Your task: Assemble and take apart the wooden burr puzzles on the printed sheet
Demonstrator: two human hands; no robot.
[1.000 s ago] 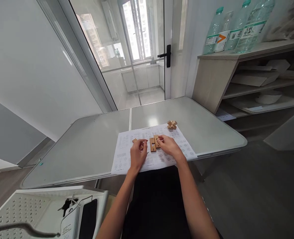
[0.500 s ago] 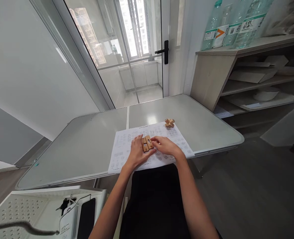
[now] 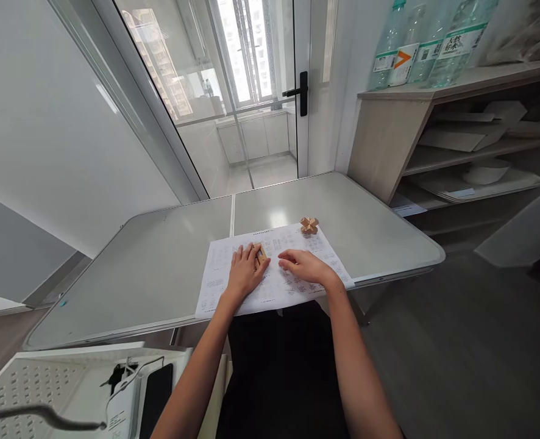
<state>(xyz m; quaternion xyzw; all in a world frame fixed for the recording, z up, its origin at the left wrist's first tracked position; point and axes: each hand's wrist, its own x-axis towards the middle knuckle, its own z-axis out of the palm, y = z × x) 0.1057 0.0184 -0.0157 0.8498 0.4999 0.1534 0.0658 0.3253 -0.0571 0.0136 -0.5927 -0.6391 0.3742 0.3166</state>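
My left hand lies over the light wooden puzzle pieces on the printed sheet. Its fingers reach across them and the thumb is at their right side, so much of the wood is hidden. To the right, my right hand hovers at or just above the paper. Its fingers are loosely bent, with thumb and fingertips a little apart and nothing between them. An interlocking wooden burr puzzle, star-shaped, sits at the sheet's far right corner.
The grey folding table carries the sheet near its front edge. At lower left, a white plastic basket holds a black phone and a white box with a cable. Bottles stand on a wooden shelf at right.
My left hand has moved left with the wooden pieces and now covers more of them. My right hand has come away from the pieces, leaving a gap of paper between the hands.
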